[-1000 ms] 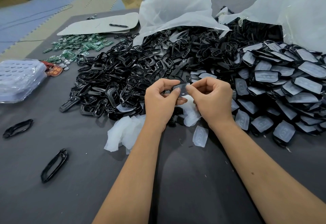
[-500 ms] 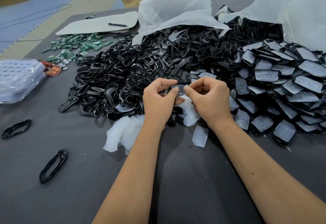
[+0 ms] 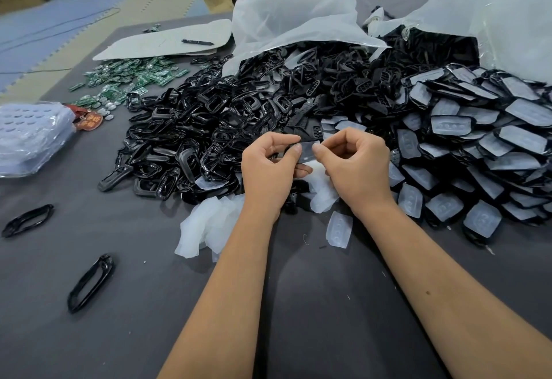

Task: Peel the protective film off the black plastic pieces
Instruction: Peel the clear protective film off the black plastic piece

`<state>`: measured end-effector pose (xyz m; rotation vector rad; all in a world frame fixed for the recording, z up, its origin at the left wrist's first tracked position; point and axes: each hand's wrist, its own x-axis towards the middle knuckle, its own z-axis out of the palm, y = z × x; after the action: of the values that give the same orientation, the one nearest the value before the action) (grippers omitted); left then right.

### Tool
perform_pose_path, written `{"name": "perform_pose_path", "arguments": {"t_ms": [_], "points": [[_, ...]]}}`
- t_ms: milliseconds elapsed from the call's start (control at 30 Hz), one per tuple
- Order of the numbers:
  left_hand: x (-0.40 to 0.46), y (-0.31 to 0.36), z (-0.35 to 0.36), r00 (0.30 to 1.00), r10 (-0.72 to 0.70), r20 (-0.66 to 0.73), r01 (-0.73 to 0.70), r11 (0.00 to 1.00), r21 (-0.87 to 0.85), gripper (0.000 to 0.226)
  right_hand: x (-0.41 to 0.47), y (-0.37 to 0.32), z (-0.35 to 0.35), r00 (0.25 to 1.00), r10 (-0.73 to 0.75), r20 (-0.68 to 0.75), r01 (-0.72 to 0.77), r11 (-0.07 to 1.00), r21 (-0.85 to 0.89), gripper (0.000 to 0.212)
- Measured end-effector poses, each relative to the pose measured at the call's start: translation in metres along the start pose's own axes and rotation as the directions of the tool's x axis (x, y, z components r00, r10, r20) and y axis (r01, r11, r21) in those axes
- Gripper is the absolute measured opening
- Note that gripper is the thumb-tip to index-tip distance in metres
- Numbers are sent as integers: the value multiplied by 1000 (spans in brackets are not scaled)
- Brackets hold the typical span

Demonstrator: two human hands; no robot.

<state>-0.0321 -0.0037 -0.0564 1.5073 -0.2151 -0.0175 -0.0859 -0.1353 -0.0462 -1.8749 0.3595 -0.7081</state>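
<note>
My left hand [image 3: 268, 169] is bare; my right hand [image 3: 355, 166] too; no sleeves, forearms uncovered; short trimmed nails; a small mole on my right forearm.

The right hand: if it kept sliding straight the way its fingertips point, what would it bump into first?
The right hand points left, toward the left hand. Its fingertips already pinch the small black piece between both hands, so it would push that piece into the left hand's fingertips almost at once.

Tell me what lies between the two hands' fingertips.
In the head view, a small black plastic piece with film spans the gap, pinched by the left hand and right hand.
</note>
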Motion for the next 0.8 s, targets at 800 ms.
{"name": "perform_pose_path", "arguments": {"t_ms": [800], "points": [[-1, 2, -2, 998, 19, 64, -15, 998, -67, 12, 4, 9, 0, 994, 11, 108, -31, 980, 194, 7]]}}
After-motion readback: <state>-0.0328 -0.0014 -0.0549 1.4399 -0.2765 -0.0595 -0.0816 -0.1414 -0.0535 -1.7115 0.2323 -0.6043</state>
